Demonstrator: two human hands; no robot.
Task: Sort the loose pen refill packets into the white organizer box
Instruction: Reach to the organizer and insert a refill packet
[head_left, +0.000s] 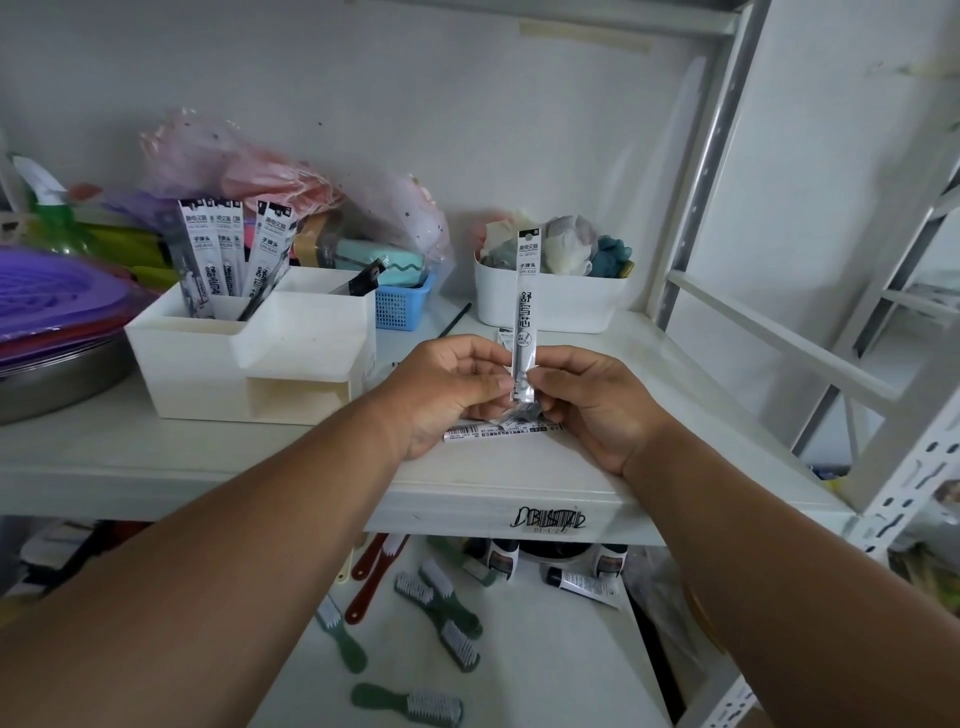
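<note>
Head view: I hold one refill packet (525, 312) upright over the shelf (260, 457).

My left hand (452, 389) and right hand (597, 410) both pinch its lower end, apparently; the white organizer box (249, 358) stands to my left, nearer my left hand.

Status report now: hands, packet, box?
Both hands grip one packet, upright. Box left, several packets inside. One loose packet under hands. Path clear.

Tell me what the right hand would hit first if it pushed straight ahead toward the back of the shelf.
Probably the white bin of soft items; the right hand, pinching an upright refill packet with the left hand, points roughly at it. Depth is unclear.
</note>
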